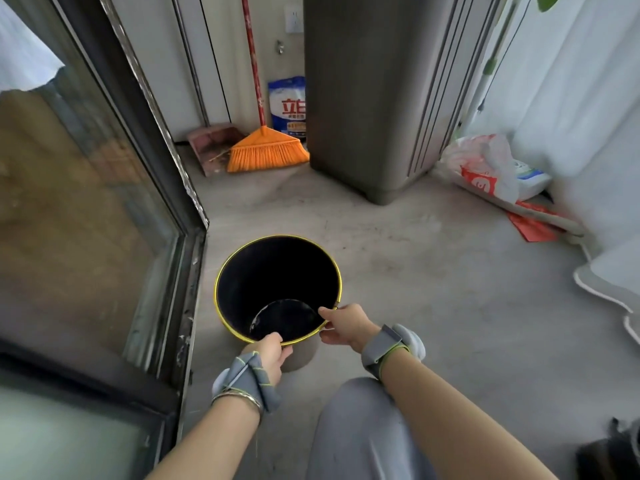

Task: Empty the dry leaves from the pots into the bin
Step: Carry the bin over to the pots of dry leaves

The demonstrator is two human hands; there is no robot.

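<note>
Head view, looking down at a concrete floor [415, 258]. A round bin [277, 271] with a black interior and a yellow rim stands on the floor in the centre of the frame, just beside the dark metal frame of a glass door [104, 202] on its left. The left hand [268, 353] grips the near rim, fingers curled over the edge; the right hand [343, 323] pinches the rim on the right side, thumb reaching inward. Both wrists carry grey straps with sensor units. A grey-clad knee [363, 427] fills the foreground just below the bin.

Surroundings: an orange broom [266, 152] with a red handle leans against the far wall, its bristles resting beside a reddish dustpan [213, 147]. A blue-and-white bag [287, 105] stands behind the broom, next to a tall grey appliance [377, 98] that occupies the back of the floor. To the right of the appliance lies a white-and-red plastic bag [485, 168], with red paper [533, 226] on the floor near it. White curtains [588, 116] hang along the right edge. A dark object at the lower right corner is too blurred to identify. The floor between bin and appliance is open.
</note>
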